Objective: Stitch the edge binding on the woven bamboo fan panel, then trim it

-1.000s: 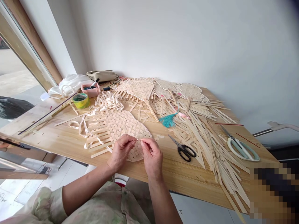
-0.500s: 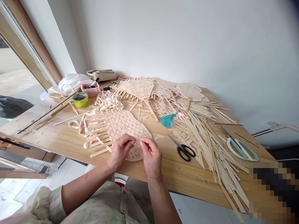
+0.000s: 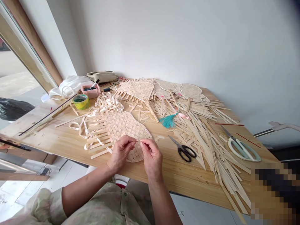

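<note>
A woven fan panel of pale flat strips lies before me. White trim runs along its curved right edge, and loose strip ends stick out at its left. Over its lower part, my left hand pinches thumb against forefinger. My right hand pinches the same way, its fingertips close to the left ones. Something tiny and pale shows between the two pinches, too small to name. White ribbon is heaped behind the panel and trails down its left side. Black-handled scissors lie right of my right hand.
Loose wood strips cover the table's right side, with white-handled scissors beyond. Several woven fans lie along the wall near a teal tassel. Tape, a pink box and a beige bag stand back left.
Both hands hold nearly the same pinched pose over the panel. The view has shifted very slightly; nothing on the table has visibly moved.
</note>
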Available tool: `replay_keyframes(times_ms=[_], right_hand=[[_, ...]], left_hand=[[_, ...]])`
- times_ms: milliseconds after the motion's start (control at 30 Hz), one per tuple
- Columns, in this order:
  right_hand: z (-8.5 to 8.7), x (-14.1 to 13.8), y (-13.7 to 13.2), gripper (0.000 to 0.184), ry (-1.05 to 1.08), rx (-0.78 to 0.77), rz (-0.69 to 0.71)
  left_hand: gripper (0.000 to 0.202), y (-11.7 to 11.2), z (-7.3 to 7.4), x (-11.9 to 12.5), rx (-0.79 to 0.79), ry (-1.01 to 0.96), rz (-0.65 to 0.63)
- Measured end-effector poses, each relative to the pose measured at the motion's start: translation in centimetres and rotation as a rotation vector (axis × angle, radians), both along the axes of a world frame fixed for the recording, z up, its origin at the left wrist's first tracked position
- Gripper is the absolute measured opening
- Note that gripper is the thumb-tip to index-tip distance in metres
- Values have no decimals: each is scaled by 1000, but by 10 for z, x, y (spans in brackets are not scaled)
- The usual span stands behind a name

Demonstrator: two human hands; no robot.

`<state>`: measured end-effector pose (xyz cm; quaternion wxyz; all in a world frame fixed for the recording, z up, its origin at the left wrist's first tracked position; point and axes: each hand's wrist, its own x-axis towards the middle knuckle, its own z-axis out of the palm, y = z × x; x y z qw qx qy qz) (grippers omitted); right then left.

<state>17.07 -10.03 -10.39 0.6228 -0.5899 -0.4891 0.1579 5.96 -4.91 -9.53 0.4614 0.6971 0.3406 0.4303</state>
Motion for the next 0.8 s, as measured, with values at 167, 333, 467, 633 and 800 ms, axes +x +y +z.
replay_keyframes(times_ms=[167, 333, 467, 633, 800], right_hand=[[0, 0, -2, 9, -3, 9, 3], [1, 0, -1, 9, 2, 0, -1], [1, -1, -1, 9, 30, -6, -1], [3, -1, -1, 13, 33, 9, 27], [3, -1, -1, 14, 34, 19, 37]], left_hand=[[11, 0, 0, 1, 12, 5, -8], [11, 0, 0, 1, 10, 10, -5], [11, 0, 1, 0, 16, 2, -8], [10, -1, 2, 0, -1, -5, -13], [11, -2, 3, 2, -29, -20, -11]])
